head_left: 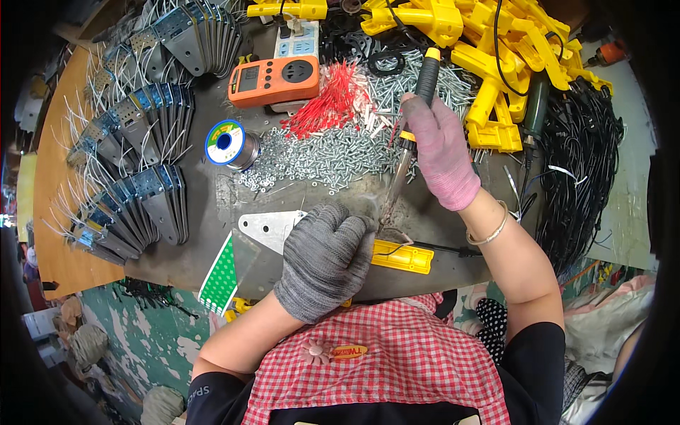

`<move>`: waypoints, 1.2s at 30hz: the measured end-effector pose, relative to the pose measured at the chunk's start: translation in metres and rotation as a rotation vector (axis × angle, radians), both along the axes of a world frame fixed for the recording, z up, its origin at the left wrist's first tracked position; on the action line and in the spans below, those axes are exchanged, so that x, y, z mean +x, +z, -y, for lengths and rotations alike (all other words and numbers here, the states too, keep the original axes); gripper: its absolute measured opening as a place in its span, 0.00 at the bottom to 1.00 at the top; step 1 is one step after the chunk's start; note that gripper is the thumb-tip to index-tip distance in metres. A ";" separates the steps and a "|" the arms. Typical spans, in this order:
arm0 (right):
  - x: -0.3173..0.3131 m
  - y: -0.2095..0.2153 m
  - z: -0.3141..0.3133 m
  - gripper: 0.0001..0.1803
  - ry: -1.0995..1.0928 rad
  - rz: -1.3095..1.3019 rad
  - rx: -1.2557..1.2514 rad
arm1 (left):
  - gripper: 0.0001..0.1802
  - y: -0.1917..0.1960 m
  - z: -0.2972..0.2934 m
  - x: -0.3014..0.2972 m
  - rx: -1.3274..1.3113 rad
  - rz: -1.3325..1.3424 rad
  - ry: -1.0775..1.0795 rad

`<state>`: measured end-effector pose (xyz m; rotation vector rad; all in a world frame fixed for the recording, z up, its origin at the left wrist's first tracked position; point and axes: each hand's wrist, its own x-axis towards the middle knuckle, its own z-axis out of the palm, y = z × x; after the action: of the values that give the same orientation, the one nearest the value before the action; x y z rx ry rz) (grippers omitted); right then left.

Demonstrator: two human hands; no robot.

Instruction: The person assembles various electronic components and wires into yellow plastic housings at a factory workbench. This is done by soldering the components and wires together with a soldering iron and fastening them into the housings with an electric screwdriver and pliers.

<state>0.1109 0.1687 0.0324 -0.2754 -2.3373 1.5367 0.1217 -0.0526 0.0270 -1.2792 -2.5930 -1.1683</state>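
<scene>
My right hand (443, 152), in a pink glove, grips a soldering iron (426, 81) with a black and yellow handle. Its metal barrel slants down to a tip just right of my left hand (326, 258). That hand wears a grey knitted glove, its fingers curled closed; what they pinch is hidden. Beneath the tip lies a long yellow plastic housing (411, 258), with a thin wire and a black cable (446, 248) at its upper edge. A flat light metal plate with holes (265, 228) sticks out from behind my left hand.
A solder spool (230, 144) stands beside piled screws and nuts (319, 159). Behind are red wire pieces (329, 99) and an orange meter (273, 80). Metal plates with white wires (149, 127) stand in rows at left. Yellow housings (489, 78) and black cables (581, 163) heap at right.
</scene>
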 end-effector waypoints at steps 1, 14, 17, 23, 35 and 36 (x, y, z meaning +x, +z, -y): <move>-0.001 -0.002 -0.002 0.14 0.000 0.000 0.000 | 0.07 0.000 -0.001 0.000 -0.004 -0.017 -0.007; 0.006 -0.013 0.000 0.23 -0.052 0.007 -0.101 | 0.09 0.012 0.023 0.023 0.087 0.285 0.067; 0.009 -0.002 0.013 0.22 -0.005 0.015 -0.146 | 0.10 0.009 0.020 0.023 0.062 0.169 0.058; 0.008 -0.002 0.020 0.19 0.026 0.016 -0.229 | 0.09 0.006 0.019 0.022 0.049 0.185 0.072; 0.010 -0.001 0.019 0.19 0.027 0.049 -0.197 | 0.19 -0.005 0.016 0.027 0.090 0.043 0.020; 0.011 -0.001 0.020 0.19 0.025 0.054 -0.213 | 0.19 -0.005 0.017 0.028 0.089 0.042 0.020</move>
<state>0.1215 0.1486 0.0319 -0.3429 -2.2253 1.8146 0.1492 -0.0697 0.0224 -1.2225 -2.5442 -1.3055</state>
